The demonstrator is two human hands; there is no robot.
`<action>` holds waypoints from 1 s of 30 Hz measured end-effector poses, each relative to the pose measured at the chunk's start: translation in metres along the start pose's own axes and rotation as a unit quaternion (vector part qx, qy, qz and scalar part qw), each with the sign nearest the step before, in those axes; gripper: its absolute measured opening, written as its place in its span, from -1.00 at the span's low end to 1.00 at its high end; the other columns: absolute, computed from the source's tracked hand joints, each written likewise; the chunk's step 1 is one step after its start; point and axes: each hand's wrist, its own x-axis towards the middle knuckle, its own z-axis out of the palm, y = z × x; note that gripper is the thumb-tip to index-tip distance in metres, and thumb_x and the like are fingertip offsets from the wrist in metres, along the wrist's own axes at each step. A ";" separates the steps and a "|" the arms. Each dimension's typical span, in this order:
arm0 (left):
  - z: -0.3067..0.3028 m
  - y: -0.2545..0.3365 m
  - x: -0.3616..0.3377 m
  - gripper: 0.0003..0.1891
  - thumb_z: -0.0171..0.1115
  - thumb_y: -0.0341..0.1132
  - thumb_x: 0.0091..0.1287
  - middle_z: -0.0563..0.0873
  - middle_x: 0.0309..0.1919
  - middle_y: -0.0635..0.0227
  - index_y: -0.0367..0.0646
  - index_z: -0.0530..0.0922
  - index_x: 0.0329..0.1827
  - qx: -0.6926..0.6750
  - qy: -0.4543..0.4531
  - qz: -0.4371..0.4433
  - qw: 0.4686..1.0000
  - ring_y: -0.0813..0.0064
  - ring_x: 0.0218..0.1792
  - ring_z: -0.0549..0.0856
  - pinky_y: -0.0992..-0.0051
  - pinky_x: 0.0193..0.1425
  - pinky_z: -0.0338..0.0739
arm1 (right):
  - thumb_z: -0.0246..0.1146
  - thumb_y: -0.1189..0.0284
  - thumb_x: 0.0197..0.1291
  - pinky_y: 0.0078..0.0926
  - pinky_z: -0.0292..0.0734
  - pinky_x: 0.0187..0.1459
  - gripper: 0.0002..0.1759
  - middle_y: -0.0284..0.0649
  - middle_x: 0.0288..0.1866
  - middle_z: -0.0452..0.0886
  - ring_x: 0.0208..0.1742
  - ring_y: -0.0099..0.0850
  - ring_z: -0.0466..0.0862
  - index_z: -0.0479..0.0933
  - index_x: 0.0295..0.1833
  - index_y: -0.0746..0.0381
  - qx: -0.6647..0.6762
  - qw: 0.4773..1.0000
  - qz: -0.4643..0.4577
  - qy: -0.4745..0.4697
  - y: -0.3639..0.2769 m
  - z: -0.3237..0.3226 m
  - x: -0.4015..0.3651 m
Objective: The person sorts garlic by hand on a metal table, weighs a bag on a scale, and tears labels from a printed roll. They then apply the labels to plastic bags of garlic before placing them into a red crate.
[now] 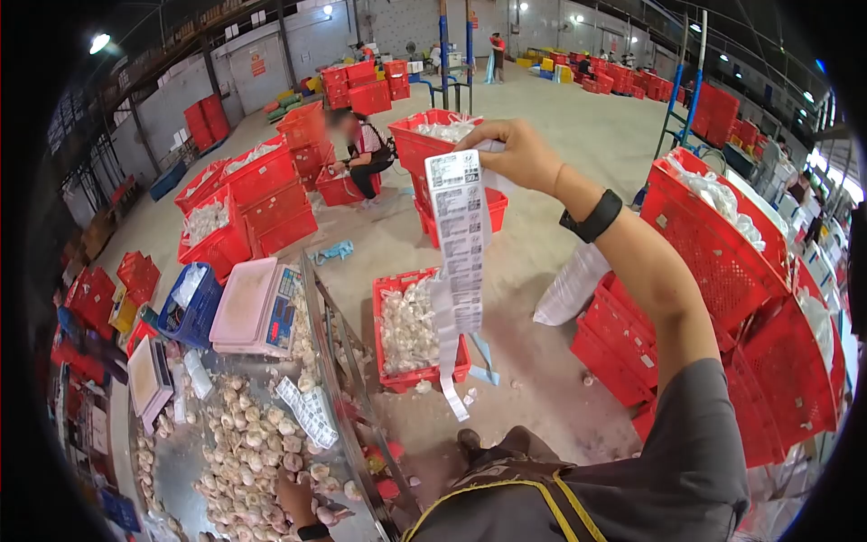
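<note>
Closest, a sleeve (694, 420) leads to the right hand (519, 155), whose grip pinches a label strip (464, 257) by its top, apparently so it hangs straight, in front of a crate (408, 381). The left hand (294, 496) rests among garlic (251, 441) on the bench (177, 470) (perhaps heaped there for easy reach); I cannot tell whether its grip is spread or closed. Print is too small to read; the bench's near end is cut off.

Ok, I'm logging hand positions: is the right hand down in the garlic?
No, the right hand holds up a strip of labels.
</note>
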 end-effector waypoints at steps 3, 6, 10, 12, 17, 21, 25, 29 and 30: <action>-0.015 0.023 0.023 -0.59 0.27 -0.39 0.14 0.66 -0.15 0.02 -0.36 0.51 0.06 -0.166 0.006 0.065 0.984 0.20 -0.17 0.66 0.36 -0.06 0.54 | 0.31 0.48 0.03 -0.44 0.58 -0.09 -0.80 -0.15 -0.23 0.72 -0.22 -0.34 0.70 0.69 -0.19 0.24 -0.017 1.000 0.007 0.007 -0.008 0.007 0.002; -0.087 0.155 0.066 -0.63 0.23 -0.40 0.29 0.66 -0.02 0.11 -0.39 0.48 0.12 -0.373 -0.100 0.152 0.910 0.38 0.03 0.63 0.45 0.06 0.52 | 0.31 0.49 0.01 -0.43 0.58 -0.12 -0.81 -0.16 -0.24 0.72 -0.22 -0.35 0.71 0.69 -0.20 0.23 -0.006 1.000 -0.016 -0.014 -0.029 0.020 0.007; -0.145 0.321 0.094 -0.37 0.34 -0.40 0.25 0.53 0.17 0.14 -0.32 0.29 0.36 -0.643 -0.233 0.163 0.711 0.39 0.19 0.51 0.43 0.17 0.47 | 0.32 0.50 0.01 -0.44 0.58 -0.13 -0.81 -0.16 -0.25 0.72 -0.22 -0.35 0.71 0.69 -0.20 0.24 -0.011 0.997 -0.066 -0.025 -0.064 0.029 -0.002; -0.150 0.379 0.104 -0.33 0.37 -0.40 0.22 0.48 0.21 0.14 -0.30 0.26 0.37 -0.678 -0.192 0.227 0.672 0.41 0.24 0.46 0.42 0.19 0.46 | 0.32 0.50 0.01 -0.44 0.58 -0.13 -0.81 -0.16 -0.25 0.72 -0.22 -0.36 0.71 0.68 -0.21 0.25 -0.006 0.996 -0.082 -0.024 -0.066 0.032 -0.005; -0.157 0.454 0.119 -0.44 0.38 -0.41 0.21 0.55 0.12 0.19 -0.29 0.37 0.26 -0.736 -0.182 0.281 0.589 0.46 0.16 0.51 0.43 0.18 0.47 | 0.35 0.50 0.00 -0.45 0.57 -0.11 -0.81 -0.18 -0.25 0.71 -0.22 -0.40 0.69 0.67 -0.21 0.28 0.050 0.996 -0.044 -0.052 -0.062 0.024 -0.024; -0.138 0.476 0.126 -0.62 0.35 -0.44 0.22 0.63 -0.09 0.31 -0.28 0.48 0.09 -0.743 -0.236 0.238 0.579 0.58 -0.05 0.59 0.51 0.07 0.49 | 0.38 0.50 0.05 -0.53 0.55 -0.06 -0.75 -0.26 -0.16 0.71 -0.15 -0.52 0.66 0.68 -0.10 0.26 0.139 0.983 0.027 -0.120 -0.034 -0.003 -0.036; -0.130 0.492 0.130 -0.65 0.24 -0.49 0.28 0.63 -0.19 0.38 -0.23 0.46 0.13 -0.784 -0.243 0.192 0.539 0.69 -0.16 0.59 0.64 -0.11 0.49 | 0.28 0.52 0.15 -0.53 0.53 0.07 -0.64 -0.22 0.00 0.66 -0.05 -0.53 0.64 0.59 0.09 0.32 0.290 0.937 0.133 -0.146 0.012 -0.041 -0.042; -0.117 0.529 0.149 -0.59 0.20 -0.47 0.30 0.61 -0.02 0.36 -0.23 0.43 0.23 -0.774 -0.188 0.166 0.582 0.70 -0.20 0.59 0.67 -0.04 0.46 | 0.15 0.45 0.27 -0.45 0.53 0.17 -0.60 -0.14 0.13 0.60 0.08 -0.38 0.64 0.49 0.19 0.36 0.456 0.842 0.256 -0.135 0.054 -0.084 -0.034; -0.114 0.544 0.151 -0.50 0.21 -0.49 0.30 0.64 -0.21 0.40 -0.20 0.34 0.32 -0.746 -0.222 0.193 0.597 0.69 -0.31 0.60 0.68 -0.17 0.47 | 0.10 0.40 0.31 -0.41 0.53 0.19 -0.59 -0.10 0.17 0.57 0.13 -0.29 0.61 0.46 0.21 0.37 0.528 0.800 0.256 -0.127 0.066 -0.090 -0.029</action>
